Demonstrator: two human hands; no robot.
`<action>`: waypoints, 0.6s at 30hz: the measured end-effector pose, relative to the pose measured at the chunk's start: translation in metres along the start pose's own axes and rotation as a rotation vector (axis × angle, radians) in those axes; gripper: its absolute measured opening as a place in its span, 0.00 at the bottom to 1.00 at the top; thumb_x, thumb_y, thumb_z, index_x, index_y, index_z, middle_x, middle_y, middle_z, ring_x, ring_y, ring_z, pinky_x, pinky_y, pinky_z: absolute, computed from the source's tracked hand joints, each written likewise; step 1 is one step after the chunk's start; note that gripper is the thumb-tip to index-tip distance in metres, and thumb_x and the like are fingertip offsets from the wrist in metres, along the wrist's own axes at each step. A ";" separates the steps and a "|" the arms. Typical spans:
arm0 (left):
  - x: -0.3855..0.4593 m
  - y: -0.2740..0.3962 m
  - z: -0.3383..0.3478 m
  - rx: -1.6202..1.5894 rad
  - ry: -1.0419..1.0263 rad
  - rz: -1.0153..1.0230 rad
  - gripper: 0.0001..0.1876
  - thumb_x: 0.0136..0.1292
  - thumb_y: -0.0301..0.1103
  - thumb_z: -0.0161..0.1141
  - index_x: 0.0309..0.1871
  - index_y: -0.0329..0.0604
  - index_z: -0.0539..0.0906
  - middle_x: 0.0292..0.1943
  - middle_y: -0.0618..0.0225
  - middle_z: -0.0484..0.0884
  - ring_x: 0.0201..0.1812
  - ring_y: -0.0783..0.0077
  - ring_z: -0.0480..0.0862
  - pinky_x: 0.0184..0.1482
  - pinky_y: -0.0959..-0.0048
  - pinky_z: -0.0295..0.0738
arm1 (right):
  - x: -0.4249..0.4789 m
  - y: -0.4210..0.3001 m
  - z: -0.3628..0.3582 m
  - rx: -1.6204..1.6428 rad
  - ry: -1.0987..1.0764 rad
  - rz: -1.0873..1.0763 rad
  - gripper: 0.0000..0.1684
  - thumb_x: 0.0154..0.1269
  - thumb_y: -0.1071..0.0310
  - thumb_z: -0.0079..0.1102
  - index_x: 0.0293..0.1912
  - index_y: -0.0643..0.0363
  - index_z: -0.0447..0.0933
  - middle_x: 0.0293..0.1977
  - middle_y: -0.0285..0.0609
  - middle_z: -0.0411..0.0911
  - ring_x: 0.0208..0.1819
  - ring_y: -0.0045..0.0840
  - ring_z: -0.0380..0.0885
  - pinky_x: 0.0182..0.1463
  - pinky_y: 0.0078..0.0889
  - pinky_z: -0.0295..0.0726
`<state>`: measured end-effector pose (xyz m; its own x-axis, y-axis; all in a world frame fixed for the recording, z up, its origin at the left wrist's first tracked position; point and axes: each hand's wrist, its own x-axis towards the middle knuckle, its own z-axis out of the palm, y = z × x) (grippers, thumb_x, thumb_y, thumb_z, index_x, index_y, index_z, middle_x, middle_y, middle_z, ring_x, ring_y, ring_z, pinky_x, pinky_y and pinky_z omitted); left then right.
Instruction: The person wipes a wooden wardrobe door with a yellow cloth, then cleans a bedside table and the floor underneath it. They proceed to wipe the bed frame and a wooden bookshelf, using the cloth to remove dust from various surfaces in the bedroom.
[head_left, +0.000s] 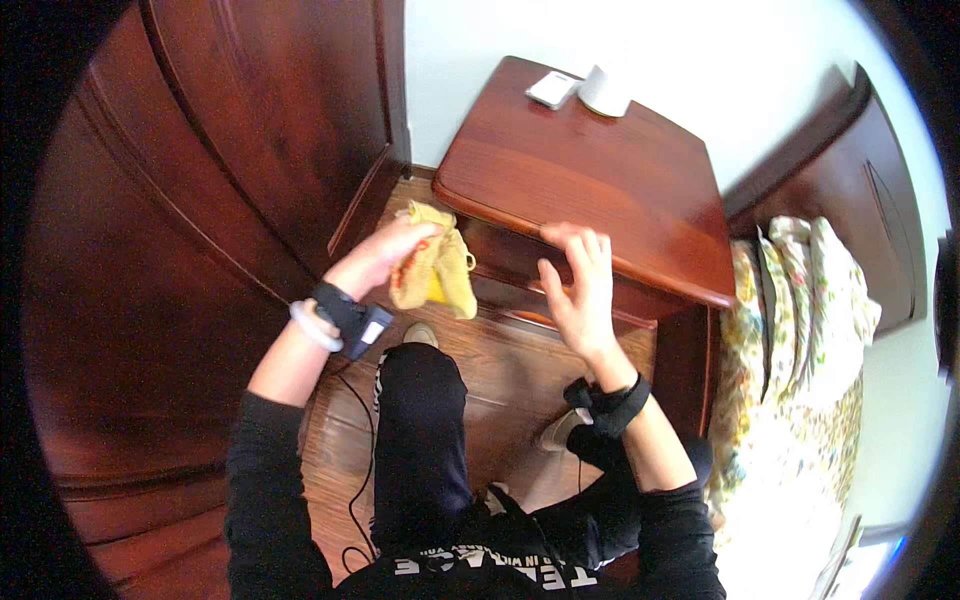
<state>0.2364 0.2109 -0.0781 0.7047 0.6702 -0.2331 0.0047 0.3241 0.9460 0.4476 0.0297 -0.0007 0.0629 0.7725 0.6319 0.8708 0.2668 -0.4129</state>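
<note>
My left hand is closed on a crumpled yellow cloth, which hangs in front of the left corner of a dark red wooden bedside table. My right hand, empty and with its fingers apart, is at the table's front edge; whether the fingertips touch the edge cannot be told. Below the tabletop, an open space and a drawer front show partly behind the cloth and my right hand. On the tabletop, near the wall, lie a flat white object and a white cylindrical object.
A dark red wooden wardrobe rises at the left. At the right is a bed with folded floral bedding and a wooden headboard. My knees and shoes are over the wooden floor, where a black cable runs at my left side.
</note>
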 end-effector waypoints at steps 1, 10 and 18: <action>-0.020 0.033 0.013 -0.011 -0.115 0.026 0.14 0.69 0.34 0.57 0.53 0.36 0.78 0.45 0.64 0.85 0.45 0.71 0.85 0.49 0.70 0.80 | -0.021 -0.001 -0.006 0.047 0.027 0.053 0.16 0.60 0.74 0.60 0.49 0.60 0.75 0.43 0.44 0.75 0.48 0.36 0.72 0.53 0.37 0.72; -0.094 0.000 0.189 0.890 -0.563 0.457 0.15 0.71 0.37 0.53 0.49 0.31 0.75 0.46 0.50 0.80 0.44 0.53 0.82 0.51 0.60 0.78 | -0.144 -0.021 0.003 1.559 0.147 1.048 0.37 0.74 0.38 0.40 0.69 0.54 0.62 0.65 0.43 0.68 0.66 0.33 0.68 0.67 0.43 0.71; -0.103 0.006 0.221 1.225 -0.614 0.331 0.12 0.62 0.22 0.54 0.48 0.35 0.81 0.58 0.55 0.77 0.51 0.48 0.82 0.54 0.59 0.78 | -0.206 0.099 0.001 1.000 0.875 1.297 0.29 0.68 0.65 0.49 0.67 0.59 0.62 0.52 0.49 0.74 0.48 0.43 0.77 0.57 0.43 0.78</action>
<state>0.3205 -0.0041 0.0011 0.9860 0.1028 -0.1312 0.1617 -0.7803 0.6041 0.5207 -0.1026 -0.1728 0.8579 0.3523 -0.3741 -0.4771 0.2753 -0.8346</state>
